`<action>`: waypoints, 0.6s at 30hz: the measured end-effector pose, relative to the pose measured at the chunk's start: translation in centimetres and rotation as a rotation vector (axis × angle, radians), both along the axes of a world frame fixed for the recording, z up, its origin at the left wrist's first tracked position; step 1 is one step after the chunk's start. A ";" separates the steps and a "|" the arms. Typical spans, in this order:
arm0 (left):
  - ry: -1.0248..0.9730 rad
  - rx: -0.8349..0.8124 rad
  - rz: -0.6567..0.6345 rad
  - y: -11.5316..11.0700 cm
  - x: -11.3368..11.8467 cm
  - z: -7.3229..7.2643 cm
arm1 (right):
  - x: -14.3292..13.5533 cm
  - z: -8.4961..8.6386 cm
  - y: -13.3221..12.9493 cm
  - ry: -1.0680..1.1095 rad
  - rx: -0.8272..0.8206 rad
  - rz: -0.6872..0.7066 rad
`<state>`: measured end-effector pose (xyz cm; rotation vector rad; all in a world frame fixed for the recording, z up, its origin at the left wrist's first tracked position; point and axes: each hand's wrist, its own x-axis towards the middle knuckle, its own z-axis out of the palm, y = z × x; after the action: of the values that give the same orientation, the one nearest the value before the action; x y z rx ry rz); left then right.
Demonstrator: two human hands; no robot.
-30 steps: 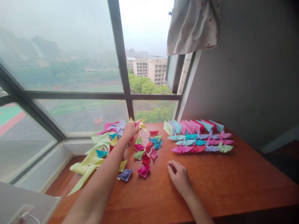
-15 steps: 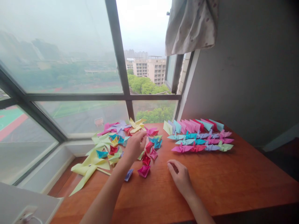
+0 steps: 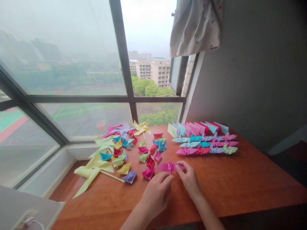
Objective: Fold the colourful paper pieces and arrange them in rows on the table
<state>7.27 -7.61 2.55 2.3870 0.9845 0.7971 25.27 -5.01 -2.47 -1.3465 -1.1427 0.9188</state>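
1. Magenta paper crane (image 3: 169, 166) is held over the near middle of the table (image 3: 216, 188), at the centre of a clock face whose 12 points away from the wearer.
2. The crane's near tip is pinched narrowly by the left hand (image 3: 157, 191), at 7 o'clock; its wing is gripped between thumb and finger by the right hand (image 3: 188, 179), at 4 o'clock.
3. At 9 o'clock, a dark pink paper boat (image 3: 148, 173) is set near the crane, with a violet paper boat (image 3: 130, 177) placed farther out. Beyond them is laid a large yellow-green pinwheel (image 3: 93, 167), its stick ended just beside the violet paper boat.
4. From 10 to 11 o'clock, more boats (image 3: 151, 153) are spread in red, green, blue and yellow, and backed by further pinwheels (image 3: 123, 130).
5. At 2 o'clock, three rows of paper cranes (image 3: 201, 150) are lined up.
6. At 1 o'clock, behind those rows, folded paper pieces (image 3: 195, 128) are stood in a slanting line.
7. From 10 to 12 o'clock, the far side is closed by a window (image 3: 79, 118); near 12, above the table, a spotted curtain (image 3: 196, 30) is hung.
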 end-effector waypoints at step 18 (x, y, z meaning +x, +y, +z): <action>-0.217 -0.192 0.335 2.6 -3.2 -1.5 | 0.2 0.2 -0.3 0.097 -0.014 0.065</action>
<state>4.08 -5.06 1.01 1.9535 1.3213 1.0055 25.44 -5.27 -2.29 -1.2684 -1.1131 1.0297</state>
